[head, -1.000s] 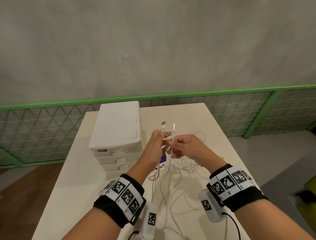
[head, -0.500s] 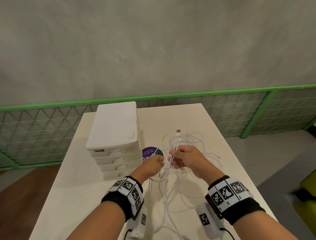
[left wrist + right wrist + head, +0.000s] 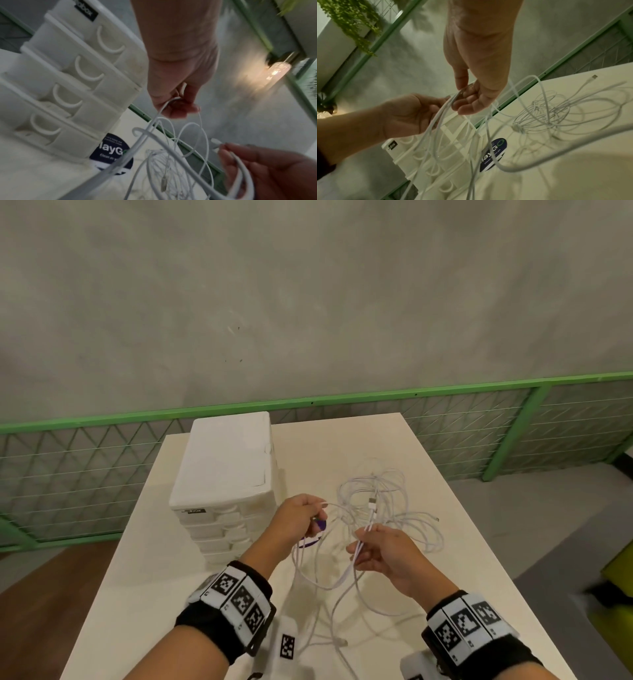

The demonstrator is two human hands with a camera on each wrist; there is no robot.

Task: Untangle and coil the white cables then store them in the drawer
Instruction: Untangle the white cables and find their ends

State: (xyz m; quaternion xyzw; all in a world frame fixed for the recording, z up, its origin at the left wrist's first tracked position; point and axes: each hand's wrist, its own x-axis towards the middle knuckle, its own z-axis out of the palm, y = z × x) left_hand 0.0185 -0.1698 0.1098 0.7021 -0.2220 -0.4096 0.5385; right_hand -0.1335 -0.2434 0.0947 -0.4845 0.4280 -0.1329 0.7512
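A tangle of thin white cables (image 3: 383,501) lies on the pale table (image 3: 462,542), right of a white stack of drawers (image 3: 222,474) whose drawers are all pushed in. My left hand (image 3: 301,518) pinches one cable strand (image 3: 171,104) near the drawer stack. My right hand (image 3: 380,553) grips a doubled length of cable (image 3: 452,102), with a USB plug (image 3: 372,503) sticking up past its fingers. A loop of cable (image 3: 322,580) sags between the two hands. More cable trails toward the near table edge.
A round purple sticker (image 3: 111,152) sits on the table at the foot of the drawer stack. A green mesh railing (image 3: 445,436) runs behind the table, before a grey wall. A loose plug end (image 3: 436,520) lies at the right of the tangle.
Both hands have come down and toward me and moved apart. One second ago they held two plug ends side by side; now a cable loop hangs between them.
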